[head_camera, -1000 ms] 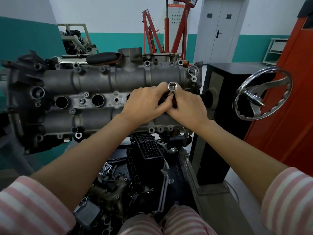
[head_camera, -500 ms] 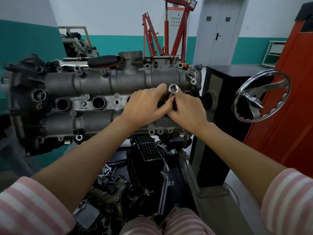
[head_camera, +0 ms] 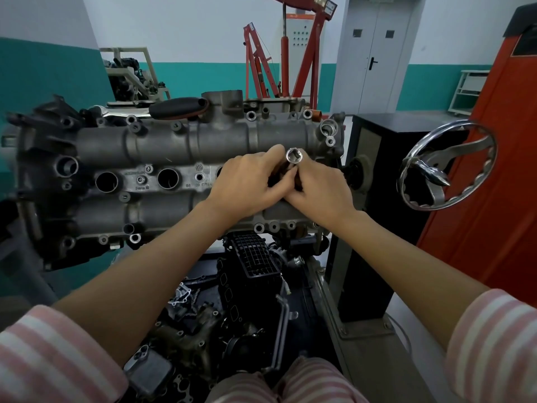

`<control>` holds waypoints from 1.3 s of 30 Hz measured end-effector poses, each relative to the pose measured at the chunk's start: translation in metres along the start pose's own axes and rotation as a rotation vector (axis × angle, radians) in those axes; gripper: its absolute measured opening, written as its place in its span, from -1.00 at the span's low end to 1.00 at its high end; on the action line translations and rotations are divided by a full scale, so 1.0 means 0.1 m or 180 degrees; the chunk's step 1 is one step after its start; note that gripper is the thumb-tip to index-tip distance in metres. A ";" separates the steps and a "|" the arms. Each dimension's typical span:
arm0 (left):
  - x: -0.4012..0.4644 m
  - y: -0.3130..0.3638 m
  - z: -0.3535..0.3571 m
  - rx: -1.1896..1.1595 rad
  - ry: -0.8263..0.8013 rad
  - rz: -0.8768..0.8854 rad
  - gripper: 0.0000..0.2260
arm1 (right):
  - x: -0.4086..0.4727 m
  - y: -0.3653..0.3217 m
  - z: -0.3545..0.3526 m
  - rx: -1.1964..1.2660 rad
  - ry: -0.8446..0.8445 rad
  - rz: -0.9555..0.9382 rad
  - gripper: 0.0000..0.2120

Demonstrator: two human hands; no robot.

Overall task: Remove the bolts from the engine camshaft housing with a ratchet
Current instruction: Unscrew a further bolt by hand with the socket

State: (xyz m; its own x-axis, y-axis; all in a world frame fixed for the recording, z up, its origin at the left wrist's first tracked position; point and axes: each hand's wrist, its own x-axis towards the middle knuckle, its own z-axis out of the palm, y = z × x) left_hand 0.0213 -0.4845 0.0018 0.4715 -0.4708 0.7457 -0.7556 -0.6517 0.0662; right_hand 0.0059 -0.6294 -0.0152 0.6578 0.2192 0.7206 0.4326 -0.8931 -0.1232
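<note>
The grey camshaft housing (head_camera: 162, 146) stands tilted toward me on an engine stand, with bolt holes along its edges and centre strip. My left hand (head_camera: 247, 181) and my right hand (head_camera: 319, 187) meet in front of its right half. Together they grip a dark-handled ratchet whose shiny socket (head_camera: 294, 155) points its open end up at me between my fingertips. The ratchet's handle is mostly hidden by my fingers. A second black-handled tool (head_camera: 177, 107) lies on top of the housing at the back.
A chrome handwheel (head_camera: 447, 167) on a black stand (head_camera: 374, 216) sits close to my right. An orange cabinet (head_camera: 494, 199) is beyond it. Loose black engine parts (head_camera: 252, 269) lie in a tray below the housing. A red engine crane (head_camera: 284, 53) stands behind.
My hands stay clasped around the ratchet in nearly the same spot. The socket has shifted only slightly between my fingers, and my head has tipped a little.
</note>
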 end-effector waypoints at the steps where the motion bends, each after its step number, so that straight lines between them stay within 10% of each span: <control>1: 0.00 0.00 0.00 0.0008 0.0008 -0.0003 -0.60 | 0.00 0.01 0.01 0.0001 -0.0009 0.0020 -0.63; 39: 0.00 0.00 0.00 0.0006 -0.0027 -0.0052 -0.52 | 0.04 0.02 0.02 -0.0286 -0.0188 0.0106 -0.66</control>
State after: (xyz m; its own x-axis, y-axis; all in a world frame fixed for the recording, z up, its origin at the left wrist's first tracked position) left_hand 0.0213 -0.4840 0.0020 0.4876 -0.4652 0.7388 -0.7469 -0.6605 0.0771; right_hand 0.0105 -0.6300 -0.0139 0.7074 0.2092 0.6752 0.3545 -0.9314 -0.0828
